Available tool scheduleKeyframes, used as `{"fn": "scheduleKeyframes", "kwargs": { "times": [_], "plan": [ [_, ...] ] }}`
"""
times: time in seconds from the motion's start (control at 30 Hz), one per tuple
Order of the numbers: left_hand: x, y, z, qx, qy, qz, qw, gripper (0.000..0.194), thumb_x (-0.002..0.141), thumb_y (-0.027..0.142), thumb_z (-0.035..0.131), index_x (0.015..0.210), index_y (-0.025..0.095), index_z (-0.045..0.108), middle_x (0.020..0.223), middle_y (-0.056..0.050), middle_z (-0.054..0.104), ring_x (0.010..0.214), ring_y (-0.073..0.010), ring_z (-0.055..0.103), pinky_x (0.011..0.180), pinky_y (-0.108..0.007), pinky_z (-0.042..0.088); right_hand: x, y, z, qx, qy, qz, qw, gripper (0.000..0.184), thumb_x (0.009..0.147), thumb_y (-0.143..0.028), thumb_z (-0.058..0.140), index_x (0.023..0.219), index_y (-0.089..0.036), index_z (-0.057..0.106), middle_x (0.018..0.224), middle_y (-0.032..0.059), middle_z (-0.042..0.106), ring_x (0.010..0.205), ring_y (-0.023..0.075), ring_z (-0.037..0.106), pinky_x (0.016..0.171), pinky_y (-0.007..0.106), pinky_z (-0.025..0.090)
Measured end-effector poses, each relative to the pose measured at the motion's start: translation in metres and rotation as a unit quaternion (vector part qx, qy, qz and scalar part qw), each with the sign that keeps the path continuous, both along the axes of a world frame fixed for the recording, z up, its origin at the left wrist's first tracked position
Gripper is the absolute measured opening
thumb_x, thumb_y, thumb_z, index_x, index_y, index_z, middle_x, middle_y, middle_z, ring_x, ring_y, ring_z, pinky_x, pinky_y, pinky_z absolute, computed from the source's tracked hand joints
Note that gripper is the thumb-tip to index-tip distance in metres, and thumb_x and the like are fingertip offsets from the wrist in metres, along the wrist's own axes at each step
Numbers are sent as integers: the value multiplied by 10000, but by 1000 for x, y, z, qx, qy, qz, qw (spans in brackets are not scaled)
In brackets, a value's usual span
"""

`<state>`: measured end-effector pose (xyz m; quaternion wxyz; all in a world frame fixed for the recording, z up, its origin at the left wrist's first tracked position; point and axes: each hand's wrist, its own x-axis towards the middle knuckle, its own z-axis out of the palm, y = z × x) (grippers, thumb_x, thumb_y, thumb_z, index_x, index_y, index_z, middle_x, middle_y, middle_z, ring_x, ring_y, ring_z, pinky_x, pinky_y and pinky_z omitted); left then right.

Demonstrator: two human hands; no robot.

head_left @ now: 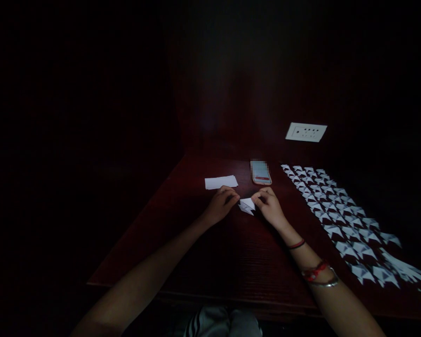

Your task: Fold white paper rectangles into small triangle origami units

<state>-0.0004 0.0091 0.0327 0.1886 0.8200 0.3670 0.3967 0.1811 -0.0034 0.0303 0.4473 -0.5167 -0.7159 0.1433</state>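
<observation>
Between my two hands, just above the dark red table (pixel 210 252), is a small folded white paper piece (pixel 247 205) with pointed lower tips. The thumb and fingers of my right hand (pixel 269 206) pinch its right corner. My left hand (pixel 222 204) is closed in a pinch at the paper's left edge; its fingertips seem to touch the paper there. Just beyond my left hand lies a stack of white paper slips (pixel 221 182). Rows of similar folded paper pieces (pixel 337 217) cover the right side of the table.
A phone (pixel 261 172) with a lit screen lies at the back, beyond my right hand. Loose white paper strips (pixel 403 267) sit at the right beside the folded rows. A white socket plate (pixel 306 132) is on the dark back wall. The surroundings are very dim.
</observation>
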Motion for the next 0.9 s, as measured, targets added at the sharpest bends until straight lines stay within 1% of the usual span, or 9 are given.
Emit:
{"fn": "scheduleKeyframes", "kwargs": {
  "times": [0.07, 0.1, 0.2, 0.33, 0.43, 0.57, 0.7, 0.83, 0.9],
  "plan": [
    [-2, 2, 0, -13, 4, -2, 1000, 161, 778, 293, 457, 900, 210, 520, 945, -23, 451, 925, -152, 441, 810, -320, 373, 3, 7, -10, -44, 40, -42, 997, 164, 698, -273, 477, 654, -159, 586, 727, 37, 491, 740, 166, 477, 706, 307, 384],
    [-3, 1, -1, -11, 12, -1, 1000, 228, 740, 310, 512, 948, 219, 498, 979, -25, 437, 951, -165, 427, 821, -332, 365, 5, 9, -15, -59, 45, -52, 996, 176, 698, -280, 471, 644, -157, 584, 697, 34, 503, 720, 166, 482, 685, 302, 388],
    [-1, -1, -5, 16, 48, 11, 999, 444, 624, 301, 634, 1014, 225, 438, 1042, -31, 392, 1012, -198, 374, 868, -370, 319, 6, 11, -23, -66, -16, -56, 996, 168, 684, -272, 478, 594, -168, 574, 635, 27, 507, 717, 170, 474, 678, 295, 382],
    [3, -5, -12, 33, 98, 31, 994, 355, 616, 238, 636, 911, 195, 442, 1003, -36, 391, 964, -203, 388, 838, -373, 328, 6, 5, -20, -70, -111, -48, 990, 77, 638, -238, 545, 600, -177, 572, 691, 26, 478, 715, 154, 462, 693, 299, 378],
    [3, -5, -17, 40, 136, 28, 990, 252, 635, 221, 615, 833, 185, 463, 955, -29, 408, 905, -191, 411, 791, -346, 352, 5, 1, -14, -81, -146, 16, 986, 64, 632, -191, 563, 693, -180, 578, 731, 18, 468, 682, 126, 465, 675, 278, 387],
    [3, -3, -18, 55, 181, -33, 981, 85, 720, 203, 532, 801, 188, 511, 881, -14, 465, 843, -160, 441, 758, -299, 360, 5, 0, -10, -89, -172, 109, 975, 136, 640, -140, 556, 764, -182, 591, 756, 18, 497, 700, 117, 483, 681, 257, 389],
    [4, -4, -16, 76, 209, -87, 971, 96, 776, 178, 458, 830, 193, 535, 866, -11, 520, 825, -145, 470, 759, -281, 353, 8, -2, -7, -110, -174, 132, 970, 151, 639, -138, 557, 777, -178, 604, 760, 22, 534, 686, 115, 502, 663, 244, 395],
    [5, -6, -14, 90, 228, -91, 965, 131, 804, 215, 423, 807, 182, 550, 837, -16, 551, 803, -146, 494, 731, -276, 359, 11, -1, -7, -126, -166, 133, 969, 140, 634, -142, 552, 763, -174, 595, 710, 5, 559, 628, 104, 509, 611, 224, 393],
    [5, -8, -12, 99, 241, -83, 962, 159, 813, 231, 409, 789, 175, 556, 828, -20, 559, 798, -148, 499, 722, -275, 360, 11, -1, -7, -133, -151, 124, 972, 174, 648, -160, 538, 816, -173, 580, 686, -3, 563, 604, 99, 510, 590, 215, 389]
  ]
}}
